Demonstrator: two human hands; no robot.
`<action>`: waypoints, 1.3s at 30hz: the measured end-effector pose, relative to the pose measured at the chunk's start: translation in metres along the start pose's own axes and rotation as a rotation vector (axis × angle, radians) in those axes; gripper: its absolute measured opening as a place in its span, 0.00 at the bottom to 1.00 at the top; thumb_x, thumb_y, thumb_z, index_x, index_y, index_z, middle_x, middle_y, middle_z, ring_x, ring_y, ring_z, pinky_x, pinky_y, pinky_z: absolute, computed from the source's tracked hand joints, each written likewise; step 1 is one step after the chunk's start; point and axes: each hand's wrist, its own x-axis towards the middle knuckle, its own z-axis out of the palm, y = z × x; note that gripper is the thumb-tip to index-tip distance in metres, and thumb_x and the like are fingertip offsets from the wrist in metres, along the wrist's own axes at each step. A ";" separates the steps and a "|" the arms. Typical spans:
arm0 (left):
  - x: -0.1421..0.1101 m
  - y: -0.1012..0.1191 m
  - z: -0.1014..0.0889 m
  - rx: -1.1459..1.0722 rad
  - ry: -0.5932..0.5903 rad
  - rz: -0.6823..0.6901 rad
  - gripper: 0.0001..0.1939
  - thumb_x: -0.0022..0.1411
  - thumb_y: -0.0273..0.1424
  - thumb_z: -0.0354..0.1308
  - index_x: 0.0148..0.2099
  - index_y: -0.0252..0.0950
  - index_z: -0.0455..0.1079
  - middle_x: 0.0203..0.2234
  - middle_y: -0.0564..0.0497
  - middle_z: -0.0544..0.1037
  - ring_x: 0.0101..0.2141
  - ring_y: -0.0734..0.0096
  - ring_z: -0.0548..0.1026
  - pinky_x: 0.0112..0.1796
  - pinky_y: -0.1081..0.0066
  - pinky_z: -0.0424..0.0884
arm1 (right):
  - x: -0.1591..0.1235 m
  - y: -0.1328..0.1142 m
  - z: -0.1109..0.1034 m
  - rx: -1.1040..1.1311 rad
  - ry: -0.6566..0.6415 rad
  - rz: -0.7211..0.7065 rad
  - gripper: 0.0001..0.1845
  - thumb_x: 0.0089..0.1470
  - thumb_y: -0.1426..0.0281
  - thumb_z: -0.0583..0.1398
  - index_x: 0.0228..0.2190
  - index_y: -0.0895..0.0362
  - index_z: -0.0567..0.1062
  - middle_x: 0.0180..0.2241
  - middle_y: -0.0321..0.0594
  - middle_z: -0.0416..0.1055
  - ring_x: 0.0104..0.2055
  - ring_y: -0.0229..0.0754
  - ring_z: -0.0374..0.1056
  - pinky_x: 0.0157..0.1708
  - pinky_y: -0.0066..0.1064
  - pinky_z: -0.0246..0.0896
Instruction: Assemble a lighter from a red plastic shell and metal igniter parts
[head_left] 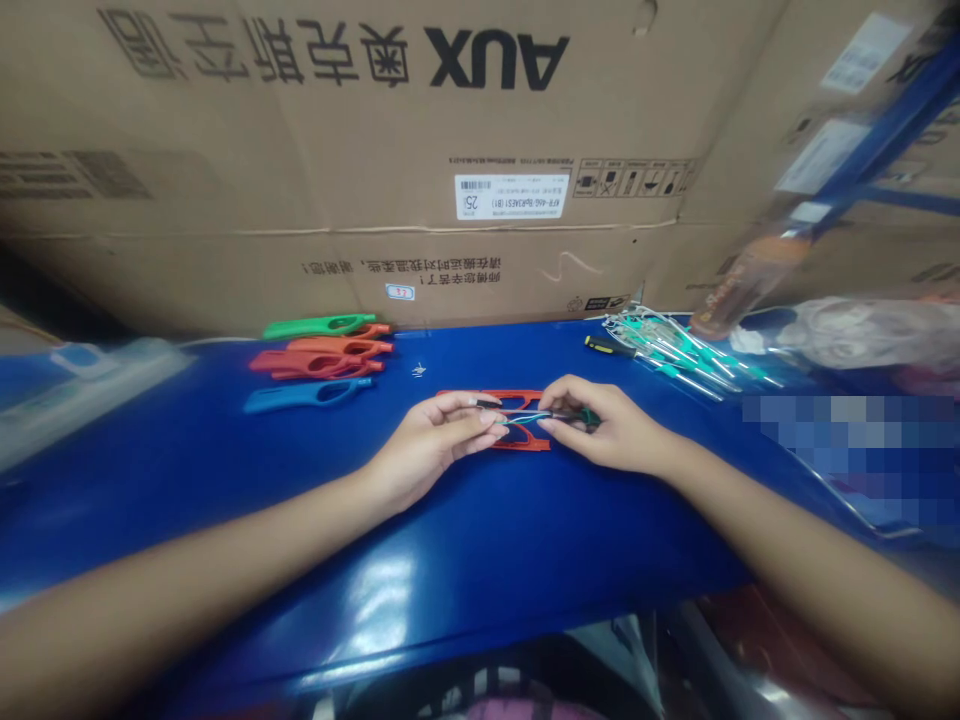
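Together, the left hand (431, 440) and right hand (607, 425) pinch a thin green-handled metal tool (551, 415) just above the flat red plastic frame (517, 438), steadying it, well right of the stacked coloured plastic handles (322, 360).

Stockroom workbench — stacked cartons (360, 150)

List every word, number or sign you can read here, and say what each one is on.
"AUX", upside down: on the big cardboard box behind the blue table.
"25": on the white label on that box; its barcode and small print are too small to read.
Chinese characters beside "AUX" and lower on the box: upside down, not readable with certainty.
Handling symbols on the box: too small.
Labels on the right-hand boxes: blurred.
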 end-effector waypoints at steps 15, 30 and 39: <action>0.000 -0.002 -0.001 0.016 -0.006 -0.003 0.14 0.51 0.25 0.73 0.41 0.31 0.77 0.31 0.50 0.82 0.33 0.73 0.82 0.41 0.75 0.79 | -0.002 -0.004 -0.003 -0.044 0.009 -0.049 0.01 0.58 0.71 0.60 0.34 0.56 0.72 0.29 0.34 0.71 0.26 0.32 0.63 0.25 0.23 0.58; 0.001 -0.002 -0.006 0.207 -0.117 0.213 0.14 0.54 0.26 0.69 0.45 0.34 0.77 0.36 0.48 0.81 0.36 0.69 0.81 0.42 0.70 0.78 | -0.005 -0.012 -0.003 -0.039 -0.034 -0.062 0.06 0.61 0.70 0.58 0.41 0.55 0.72 0.31 0.36 0.75 0.29 0.35 0.68 0.30 0.26 0.63; -0.008 -0.002 -0.011 0.859 -0.225 0.790 0.21 0.58 0.25 0.62 0.54 0.40 0.74 0.50 0.44 0.75 0.53 0.56 0.71 0.56 0.58 0.67 | -0.004 -0.017 -0.001 -0.041 -0.016 -0.141 0.09 0.63 0.69 0.59 0.44 0.55 0.76 0.38 0.40 0.78 0.35 0.37 0.72 0.37 0.28 0.66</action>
